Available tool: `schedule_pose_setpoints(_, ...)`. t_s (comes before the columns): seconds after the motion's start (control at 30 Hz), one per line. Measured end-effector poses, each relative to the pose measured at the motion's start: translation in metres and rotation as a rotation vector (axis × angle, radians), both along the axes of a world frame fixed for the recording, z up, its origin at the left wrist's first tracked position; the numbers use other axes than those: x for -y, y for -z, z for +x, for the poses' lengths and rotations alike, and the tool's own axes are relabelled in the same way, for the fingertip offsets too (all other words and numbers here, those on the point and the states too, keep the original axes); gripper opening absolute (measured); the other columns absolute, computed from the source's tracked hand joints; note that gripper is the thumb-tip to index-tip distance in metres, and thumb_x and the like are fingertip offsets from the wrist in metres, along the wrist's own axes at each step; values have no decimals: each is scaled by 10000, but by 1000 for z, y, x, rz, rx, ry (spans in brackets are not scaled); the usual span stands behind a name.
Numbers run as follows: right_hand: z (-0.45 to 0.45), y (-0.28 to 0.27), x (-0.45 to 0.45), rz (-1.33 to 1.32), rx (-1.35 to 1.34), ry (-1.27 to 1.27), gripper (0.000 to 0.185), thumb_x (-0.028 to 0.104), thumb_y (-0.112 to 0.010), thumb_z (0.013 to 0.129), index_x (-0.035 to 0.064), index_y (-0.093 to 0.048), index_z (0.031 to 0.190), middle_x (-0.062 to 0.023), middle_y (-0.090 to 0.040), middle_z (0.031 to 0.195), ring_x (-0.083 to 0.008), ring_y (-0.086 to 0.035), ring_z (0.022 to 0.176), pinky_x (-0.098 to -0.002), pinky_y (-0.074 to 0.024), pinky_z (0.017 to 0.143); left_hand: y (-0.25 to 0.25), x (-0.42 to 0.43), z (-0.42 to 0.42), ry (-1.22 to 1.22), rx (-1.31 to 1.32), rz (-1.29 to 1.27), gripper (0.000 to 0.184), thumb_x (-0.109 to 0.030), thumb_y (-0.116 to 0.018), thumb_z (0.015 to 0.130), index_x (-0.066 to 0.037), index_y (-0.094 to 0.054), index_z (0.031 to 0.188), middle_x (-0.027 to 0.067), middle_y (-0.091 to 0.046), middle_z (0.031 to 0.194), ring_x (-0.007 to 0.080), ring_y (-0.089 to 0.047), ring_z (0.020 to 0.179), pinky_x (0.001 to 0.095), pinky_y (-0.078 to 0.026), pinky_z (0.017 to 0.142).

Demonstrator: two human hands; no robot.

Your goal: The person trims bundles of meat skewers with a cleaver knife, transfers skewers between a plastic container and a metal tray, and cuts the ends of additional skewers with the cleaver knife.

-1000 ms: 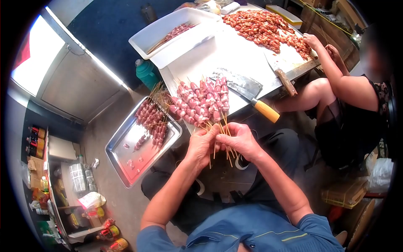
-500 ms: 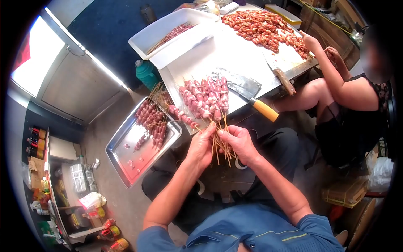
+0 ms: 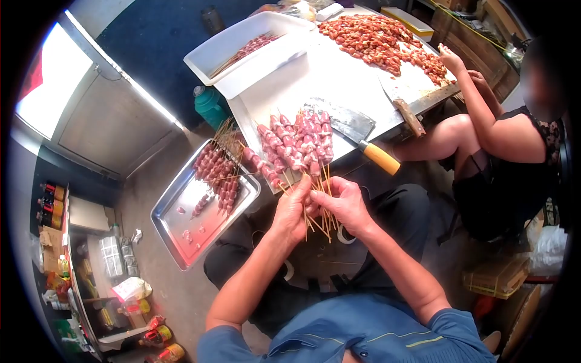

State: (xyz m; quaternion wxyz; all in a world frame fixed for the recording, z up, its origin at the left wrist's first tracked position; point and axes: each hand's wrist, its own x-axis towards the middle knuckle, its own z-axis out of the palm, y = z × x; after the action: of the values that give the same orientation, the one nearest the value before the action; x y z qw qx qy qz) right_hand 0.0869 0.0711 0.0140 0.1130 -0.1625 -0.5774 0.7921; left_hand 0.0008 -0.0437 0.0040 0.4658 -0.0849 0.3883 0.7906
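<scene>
A fan of meat skewers (image 3: 301, 142) points away from me over the near corner of the white table (image 3: 272, 97). My left hand (image 3: 292, 212) is closed around the bare stick ends, its thumb on top. Beside it, my right hand (image 3: 345, 207) pinches the same bundle of sticks from the right. One skewer (image 3: 261, 166) leans off to the left, apart from the others. More skewers (image 3: 218, 175) and loose meat pieces lie in the metal tray (image 3: 171, 239) to the left.
A cleaver with a yellow handle (image 3: 380, 158) and a wooden-handled knife (image 3: 410, 118) lie by the table edge. A white tub (image 3: 260, 66) holds skewers; a meat pile (image 3: 381, 45) is farther back. Another person (image 3: 508, 133) sits at the right. A teal flask (image 3: 210, 106) stands behind the tray.
The skewers in my hands have shifted within the fan, and one has separated to the left. The other person's raised hand has moved slightly near the meat pile.
</scene>
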Motion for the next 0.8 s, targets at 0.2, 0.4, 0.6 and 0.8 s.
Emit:
schedule_pose_setpoints(0.2, 0, 4, 8, -163, -33, 51, 160, 118, -664, 906, -34, -618, 917, -88, -688, 822, -122, -668, 689, -243, -551, 633, 0, -8, 2, -116, -4, 57, 142, -206, -632, 936, -97, -649, 1026, -83, -493, 653, 26, -369, 486, 202, -329, 457)
schedule_pose_setpoints(0.4, 2, 5, 8, -153, -53, 102, 173, 147, -634, 933, -23, -622, 904, -60, -676, 782, -97, -648, 658, -210, -523, 588, -18, -21, 9, -192, 43, -74, 160, -228, -690, 907, -85, -655, 970, -81, -465, 619, 35, -368, 486, 197, -304, 431)
schedule_pose_setpoints(0.6, 2, 10, 4, -61, -17, 118, 209, 180, -621, 949, -13, -630, 868, -28, -658, 749, -60, -611, 638, -197, -495, 561, 2, -18, 8, -160, -51, -36, 153, -236, -690, 911, -98, -655, 969, -72, -450, 600, 54, -370, 481, 197, -326, 448)
schedule_pose_setpoints(0.8, 4, 11, 3, -20, 13, 156, 213, 182, -622, 947, -14, -636, 865, -13, -638, 734, -49, -574, 609, -198, -470, 538, 0, -22, 13, -243, -1, -41, 137, -195, -687, 909, -86, -660, 987, -6, -630, 784, 105, -577, 642, 248, -476, 550)
